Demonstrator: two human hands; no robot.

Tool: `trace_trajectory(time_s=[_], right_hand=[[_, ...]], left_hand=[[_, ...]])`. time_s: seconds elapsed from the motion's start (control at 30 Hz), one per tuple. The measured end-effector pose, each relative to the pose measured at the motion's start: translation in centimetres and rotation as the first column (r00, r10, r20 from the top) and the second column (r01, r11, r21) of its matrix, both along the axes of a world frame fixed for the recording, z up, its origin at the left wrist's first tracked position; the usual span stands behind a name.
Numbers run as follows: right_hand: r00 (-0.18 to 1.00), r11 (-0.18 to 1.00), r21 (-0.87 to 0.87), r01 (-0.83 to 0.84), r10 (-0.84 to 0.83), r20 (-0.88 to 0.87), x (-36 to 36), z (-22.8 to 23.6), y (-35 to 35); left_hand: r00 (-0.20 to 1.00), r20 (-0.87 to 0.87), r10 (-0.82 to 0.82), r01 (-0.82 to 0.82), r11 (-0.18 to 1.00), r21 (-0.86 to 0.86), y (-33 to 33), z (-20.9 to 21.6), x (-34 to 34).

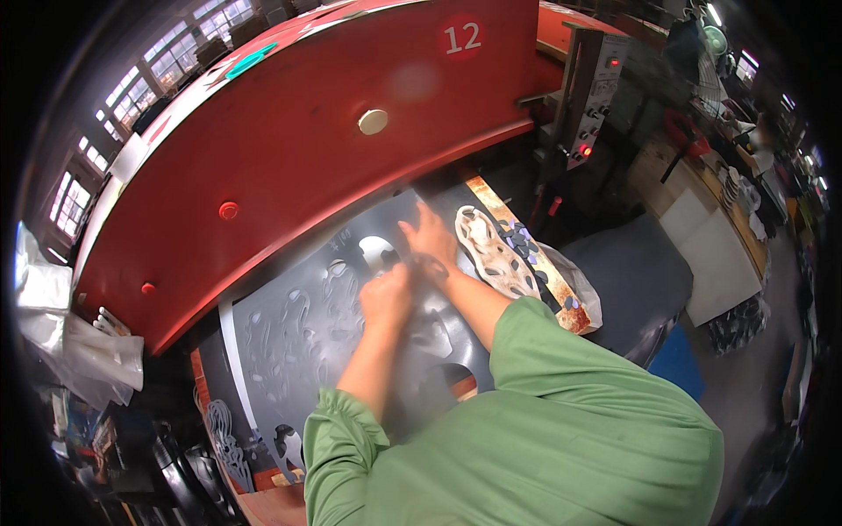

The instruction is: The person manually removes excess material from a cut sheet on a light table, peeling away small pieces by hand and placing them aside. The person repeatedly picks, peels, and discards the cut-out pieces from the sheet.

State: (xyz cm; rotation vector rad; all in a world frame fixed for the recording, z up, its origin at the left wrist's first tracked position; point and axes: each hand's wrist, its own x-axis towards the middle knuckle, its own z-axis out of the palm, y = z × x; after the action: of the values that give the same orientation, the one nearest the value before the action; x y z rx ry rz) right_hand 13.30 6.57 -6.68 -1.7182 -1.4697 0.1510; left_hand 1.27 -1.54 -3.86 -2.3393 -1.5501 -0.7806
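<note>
A dark grey sheet [272,342], with shoe-shaped outlines and cut-out holes, lies on the work surface under both my hands. My left hand [386,294] is closed over the sheet's middle, beside a bright hole; whatever its fingers may hold is hidden. Just right of it, my right hand [430,238] rests flat near the sheet's far edge, thumb and fingers apart. A pale, shoe-shaped openwork cutting die [491,250] sits right of that hand, apart from it. Small dark and purple scraps [524,250] lie beside the die.
A large red press [307,123] spans the far side, its lower edge close beyond my hands. A control box [592,101] with lit red lamps stands at the right. Grey cut pieces [228,443] lie near left. Clear plastic bags [96,355] hang at the far left.
</note>
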Motion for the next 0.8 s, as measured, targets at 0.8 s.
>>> trace_trajectory(time_s=[0.8], right_hand=[[0.832,0.853,0.105,-0.512,0.522,-0.187,-2.2,4.6,-3.2]], left_hand=[[0.006,0.898,0.439,0.115,0.892,-0.437,-12.6,12.1,-10.1]])
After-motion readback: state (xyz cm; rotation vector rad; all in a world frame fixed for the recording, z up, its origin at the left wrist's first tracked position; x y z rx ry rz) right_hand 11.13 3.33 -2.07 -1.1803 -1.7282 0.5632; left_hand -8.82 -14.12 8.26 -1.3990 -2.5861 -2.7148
